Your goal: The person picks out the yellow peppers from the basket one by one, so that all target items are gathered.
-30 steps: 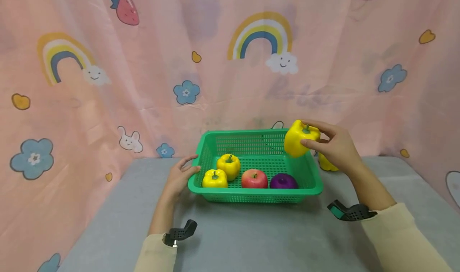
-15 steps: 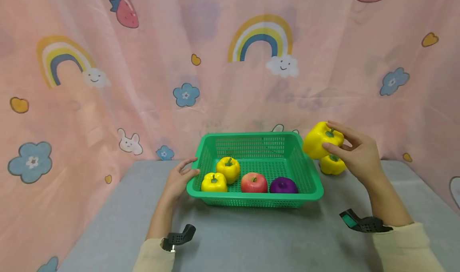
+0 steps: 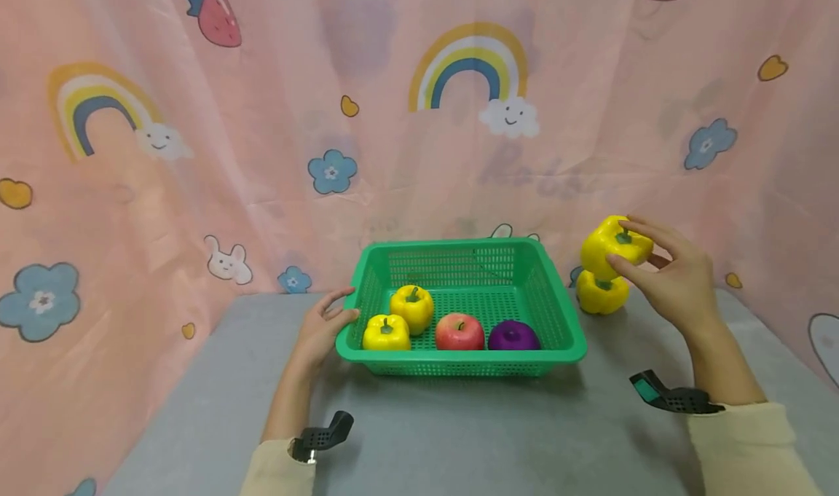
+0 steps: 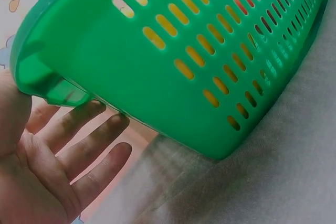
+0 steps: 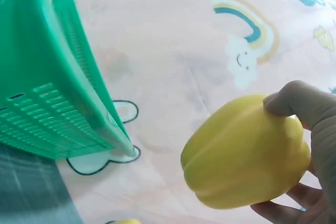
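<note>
Best, by judgement, to keep an even, gentle pinch on the yellow bell pepper [image 3: 601, 247], pressing from opposite sides, and to avoid bumping the lower yellow bell pepper [image 3: 601, 298] or the right rim of the green plastic basket [image 3: 459, 355]. Grasped between thumb and fingertips of the right hand [image 3: 682, 283], just left of the palm; raised above the grey table [image 3: 459, 430], outside the basket to the right. Useful, too, to steady the basket with the left hand [image 3: 319, 332], shown gripping the left rim, fingers beneath.
</note>
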A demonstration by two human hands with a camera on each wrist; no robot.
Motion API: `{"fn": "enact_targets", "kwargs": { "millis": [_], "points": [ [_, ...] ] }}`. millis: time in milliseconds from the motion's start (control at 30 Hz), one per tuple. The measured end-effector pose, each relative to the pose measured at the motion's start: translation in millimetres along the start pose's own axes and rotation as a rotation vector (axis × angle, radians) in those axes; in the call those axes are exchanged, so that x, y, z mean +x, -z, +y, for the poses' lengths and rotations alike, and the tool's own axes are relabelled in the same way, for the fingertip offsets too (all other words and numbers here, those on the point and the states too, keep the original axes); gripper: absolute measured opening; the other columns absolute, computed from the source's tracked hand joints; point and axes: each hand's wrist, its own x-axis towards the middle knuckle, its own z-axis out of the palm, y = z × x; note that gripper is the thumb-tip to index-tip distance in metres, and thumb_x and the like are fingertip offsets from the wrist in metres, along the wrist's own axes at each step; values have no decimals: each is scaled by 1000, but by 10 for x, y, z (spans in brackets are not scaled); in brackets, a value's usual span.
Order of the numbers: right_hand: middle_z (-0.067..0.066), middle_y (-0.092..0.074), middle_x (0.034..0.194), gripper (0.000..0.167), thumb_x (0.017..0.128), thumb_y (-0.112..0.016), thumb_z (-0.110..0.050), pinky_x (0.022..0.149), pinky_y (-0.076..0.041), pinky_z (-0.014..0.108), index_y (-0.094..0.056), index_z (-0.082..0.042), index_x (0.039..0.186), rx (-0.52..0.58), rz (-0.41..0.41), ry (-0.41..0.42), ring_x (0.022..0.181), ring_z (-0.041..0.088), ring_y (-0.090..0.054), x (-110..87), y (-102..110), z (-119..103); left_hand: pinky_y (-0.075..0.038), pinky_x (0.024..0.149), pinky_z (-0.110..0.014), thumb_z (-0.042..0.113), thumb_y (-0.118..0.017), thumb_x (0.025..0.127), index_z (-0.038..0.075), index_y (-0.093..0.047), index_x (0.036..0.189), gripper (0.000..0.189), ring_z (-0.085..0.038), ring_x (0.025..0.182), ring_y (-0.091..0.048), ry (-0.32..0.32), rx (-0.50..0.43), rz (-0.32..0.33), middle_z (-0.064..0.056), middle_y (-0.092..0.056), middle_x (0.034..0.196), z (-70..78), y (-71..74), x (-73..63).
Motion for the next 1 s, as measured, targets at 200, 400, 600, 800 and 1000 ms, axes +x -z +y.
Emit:
{"fn": "enact_targets", "kwargs": {
  "millis": [200,400,600,800,1000],
  "points": [
    [-17,-58,144,48,86,-79,-10,83,-39,-2,-68,-9,132,-14,13,-32,122,-13,-46,-77,58,193,-57,85,-29,25,-65,97,23,-53,146,50,-34,125,-64,7,10,5,-18,-57,147,-16,-15,-47],
    [-4,-56,151,46,90,-77,-17,92,-42,5,-66,-11,135,-69,33,-118,128,-5,-47,-60,95,350,-55,87,-27,24,-65,97,22,-53,145,50,-33,128,-61,0,-4,14,-18,-56,148,18,-30,-32],
    [-9,-51,154,49,93,-73,-26,111,-45,31,-62,-14,140,-113,33,-186,137,3,-45,-18,153,467,-56,85,-26,24,-64,97,22,-52,147,51,-34,130,-61,5,-19,13,-18,-54,150,23,-11,-31],
    [-3,-48,157,52,95,-71,-27,115,-41,50,-59,-13,143,-103,48,-233,145,14,-42,-1,138,592,-57,89,-30,25,-65,97,22,-52,146,51,-35,131,-60,4,-16,19,-18,-55,149,25,-9,-23],
    [-4,-45,160,53,95,-69,-29,118,-38,44,-57,-13,144,-117,103,-345,150,22,-38,-13,100,756,-55,98,-38,25,-65,96,21,-52,146,52,-36,136,-55,8,5,17,-20,-53,149,25,-8,-6]
  ]
}}
